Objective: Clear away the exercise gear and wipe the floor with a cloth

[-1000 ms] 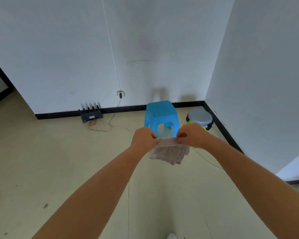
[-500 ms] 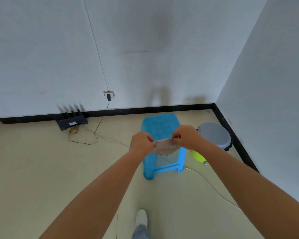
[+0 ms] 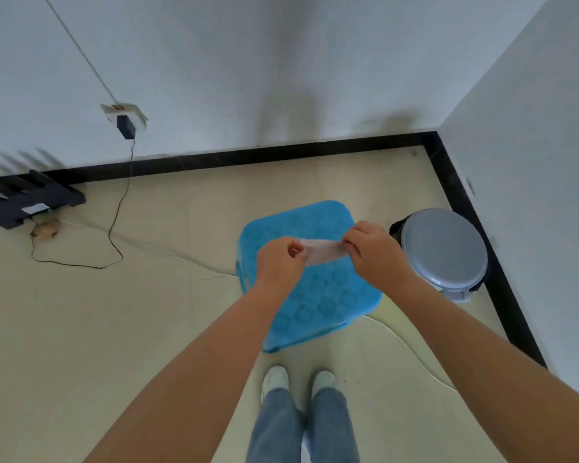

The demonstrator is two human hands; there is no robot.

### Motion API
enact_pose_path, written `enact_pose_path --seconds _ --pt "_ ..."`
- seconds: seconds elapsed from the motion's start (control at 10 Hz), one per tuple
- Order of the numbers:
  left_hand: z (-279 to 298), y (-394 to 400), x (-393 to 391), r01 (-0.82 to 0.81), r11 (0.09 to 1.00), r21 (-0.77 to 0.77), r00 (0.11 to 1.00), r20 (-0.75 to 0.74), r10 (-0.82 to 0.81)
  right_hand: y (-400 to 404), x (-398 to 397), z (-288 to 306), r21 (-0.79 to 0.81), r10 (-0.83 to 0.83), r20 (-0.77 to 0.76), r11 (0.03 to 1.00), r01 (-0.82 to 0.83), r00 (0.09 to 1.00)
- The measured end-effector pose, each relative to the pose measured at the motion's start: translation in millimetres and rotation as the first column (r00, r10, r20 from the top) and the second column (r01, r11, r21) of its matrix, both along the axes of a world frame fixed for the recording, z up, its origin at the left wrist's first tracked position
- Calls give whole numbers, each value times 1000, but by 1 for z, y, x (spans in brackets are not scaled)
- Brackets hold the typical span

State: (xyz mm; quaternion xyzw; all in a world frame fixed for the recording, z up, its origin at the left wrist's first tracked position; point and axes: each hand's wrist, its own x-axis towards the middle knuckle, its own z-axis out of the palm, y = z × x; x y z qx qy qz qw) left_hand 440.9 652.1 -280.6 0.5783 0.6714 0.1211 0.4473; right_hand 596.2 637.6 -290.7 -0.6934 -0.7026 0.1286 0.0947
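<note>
A pale, greyish cloth (image 3: 323, 250) is stretched between both hands, held above a blue plastic stool (image 3: 310, 295). My left hand (image 3: 279, 264) pinches its left end and my right hand (image 3: 373, 253) pinches its right end. Most of the cloth is bunched and partly hidden by my fingers. The beige tiled floor (image 3: 114, 329) lies below. No exercise gear is in view.
A bin with a grey lid (image 3: 443, 250) stands in the corner right of the stool. A black router (image 3: 24, 200) sits by the skirting at left, its cable (image 3: 114, 228) trailing from a wall socket (image 3: 124, 116). A white cord (image 3: 408, 349) crosses the floor. My feet (image 3: 296, 379) stand just before the stool.
I have walked up to the stool, which now lies directly under my hands. The cloth, earlier hanging loosely below my hands, is now pulled into a narrow strip between them.
</note>
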Motion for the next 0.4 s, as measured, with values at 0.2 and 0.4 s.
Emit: enact_pose_path --seconds 0.2,0.4 --pt "-136 -13 5 111 981 -157 975 -175 -139 -9 4 -131 -411 152 207 910 -55 966" --pt "-190 -44 -26 395 884 251 784 -593 -182 -10 11 -124 -40 -18 -239 999 9 971"
